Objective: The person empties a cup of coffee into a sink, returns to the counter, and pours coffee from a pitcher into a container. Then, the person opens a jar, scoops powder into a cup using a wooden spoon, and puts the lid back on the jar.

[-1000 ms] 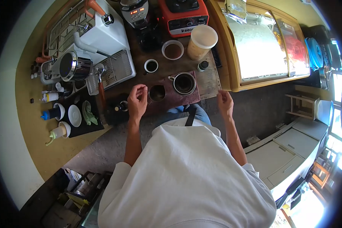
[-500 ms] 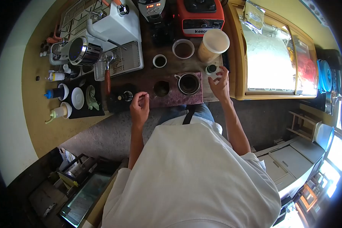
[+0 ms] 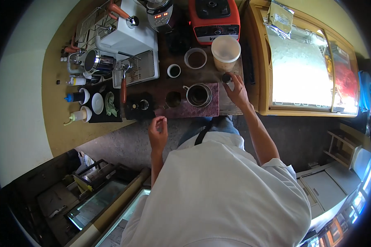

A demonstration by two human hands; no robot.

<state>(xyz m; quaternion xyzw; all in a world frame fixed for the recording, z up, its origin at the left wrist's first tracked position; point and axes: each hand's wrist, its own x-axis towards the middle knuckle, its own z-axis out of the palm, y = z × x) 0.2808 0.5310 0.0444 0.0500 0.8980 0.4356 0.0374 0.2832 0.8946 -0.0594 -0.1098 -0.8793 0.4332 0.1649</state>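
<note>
My right hand (image 3: pixel 236 89) has its thumb and fingers around a small dark-capped bottle (image 3: pixel 226 78) at the counter's right, just below a tall lidded tub (image 3: pixel 225 51). My left hand (image 3: pixel 158 126) hovers at the counter's front edge with its fingers curled together; what they hold, if anything, is too small to tell. Between the hands, a metal pitcher (image 3: pixel 199 95) stands on a reddish cloth (image 3: pixel 213 108), beside a glass vessel (image 3: pixel 173 99). Behind them are a small white cup of dark liquid (image 3: pixel 174 71) and a bowl with brown contents (image 3: pixel 195 58).
A white espresso machine (image 3: pixel 138 37) stands at the left, with a portafilter (image 3: pixel 123 84) at its tray. At the back are a grinder (image 3: pixel 160 18) and a red blender base (image 3: pixel 215 31). A wooden display case (image 3: pixel 261 96) borders the right.
My right hand has moved from the front edge to the small bottle and closed its fingers on it. My left hand stays near the front edge. The view has shifted.
</note>
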